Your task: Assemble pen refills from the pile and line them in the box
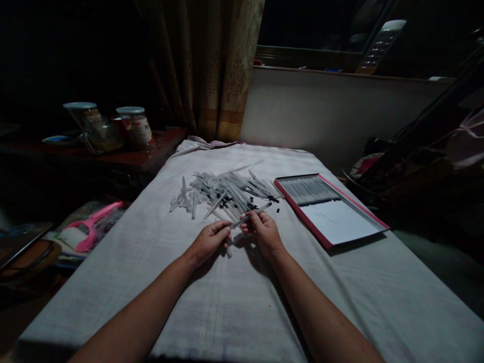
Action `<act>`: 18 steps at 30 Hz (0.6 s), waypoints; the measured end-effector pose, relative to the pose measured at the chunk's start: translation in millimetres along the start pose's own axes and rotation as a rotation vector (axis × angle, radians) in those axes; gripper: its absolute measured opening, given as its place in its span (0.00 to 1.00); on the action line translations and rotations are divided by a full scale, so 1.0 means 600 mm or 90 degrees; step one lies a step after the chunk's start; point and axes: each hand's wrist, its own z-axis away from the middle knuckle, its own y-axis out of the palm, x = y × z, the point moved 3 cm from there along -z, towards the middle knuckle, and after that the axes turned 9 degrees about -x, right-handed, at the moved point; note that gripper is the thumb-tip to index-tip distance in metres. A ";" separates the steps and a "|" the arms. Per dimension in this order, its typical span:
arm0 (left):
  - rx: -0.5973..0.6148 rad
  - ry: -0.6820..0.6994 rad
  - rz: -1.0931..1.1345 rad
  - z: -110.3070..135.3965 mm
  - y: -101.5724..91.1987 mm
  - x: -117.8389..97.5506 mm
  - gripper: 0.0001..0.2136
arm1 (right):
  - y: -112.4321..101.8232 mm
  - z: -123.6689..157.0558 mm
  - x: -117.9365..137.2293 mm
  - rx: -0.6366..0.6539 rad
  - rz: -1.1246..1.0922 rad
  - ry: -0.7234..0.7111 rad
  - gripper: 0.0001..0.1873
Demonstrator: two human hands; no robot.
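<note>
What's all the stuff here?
Cloth: one, whitish, centre
Pens and parts: many, clear and black, middle
Held pen: one, grey and black, by pile
Box: one, red, right
Boxed pens: one row, grey and black, in box
Table: one, reddish, left
Jars: two, blue-lidded, on table
Handled thing: one, pink, left
Curtain: one, brown, behind
Window: one, dark, top
Bottle: one, clear, upper right
Rest: too dim
Left hand, right hand: one each, on pen

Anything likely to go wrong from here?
1. The pen held between left hand and right hand could slip.
2. The loose black piece beside the pile might roll away.
3. Pens fill only the far part of the box; a bump could perhaps scatter their row.
</note>
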 end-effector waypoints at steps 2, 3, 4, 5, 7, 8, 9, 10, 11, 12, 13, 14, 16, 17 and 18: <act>0.003 -0.008 0.008 -0.001 -0.002 0.000 0.23 | 0.002 0.000 -0.004 -0.018 -0.009 -0.011 0.27; 0.004 -0.010 0.014 -0.002 -0.004 0.000 0.22 | 0.002 0.000 -0.004 -0.025 -0.017 -0.015 0.26; 0.004 -0.012 0.020 -0.002 -0.007 0.001 0.22 | 0.001 0.000 -0.004 -0.031 -0.029 -0.017 0.27; 0.005 -0.014 0.027 -0.002 -0.010 0.001 0.21 | 0.000 0.000 -0.003 -0.037 -0.042 -0.016 0.27; 0.001 -0.013 0.044 -0.002 -0.015 0.001 0.21 | -0.003 -0.001 0.001 -0.044 -0.065 -0.007 0.28; -0.001 -0.012 0.052 -0.002 -0.016 0.001 0.21 | -0.005 -0.002 0.002 -0.043 -0.072 0.001 0.28; -0.003 -0.012 0.057 -0.002 -0.017 0.001 0.21 | -0.007 -0.002 0.003 -0.041 -0.076 0.010 0.28; -0.005 -0.012 0.060 -0.002 -0.017 0.000 0.22 | -0.008 -0.002 0.002 -0.040 -0.078 0.018 0.27; -0.005 -0.013 0.060 -0.002 -0.017 0.000 0.23 | -0.009 -0.002 0.001 -0.038 -0.078 0.024 0.27; -0.004 -0.017 0.059 -0.001 -0.015 0.000 0.23 | -0.010 -0.001 0.000 -0.037 -0.078 0.028 0.26; -0.004 -0.023 0.060 0.000 -0.014 0.000 0.24 | -0.010 0.000 -0.002 -0.036 -0.077 0.030 0.25; -0.004 -0.030 0.061 0.000 -0.013 -0.001 0.24 | -0.009 0.000 -0.003 -0.036 -0.074 0.031 0.25; -0.001 -0.042 0.065 0.001 -0.011 -0.002 0.25 | -0.008 0.001 -0.006 -0.035 -0.068 0.033 0.24; 0.001 -0.046 0.065 0.001 -0.011 -0.003 0.25 | -0.007 0.000 -0.007 -0.036 -0.065 0.035 0.24; 0.003 -0.050 0.065 0.001 -0.010 -0.003 0.24 | -0.007 0.000 -0.007 -0.037 -0.063 0.036 0.24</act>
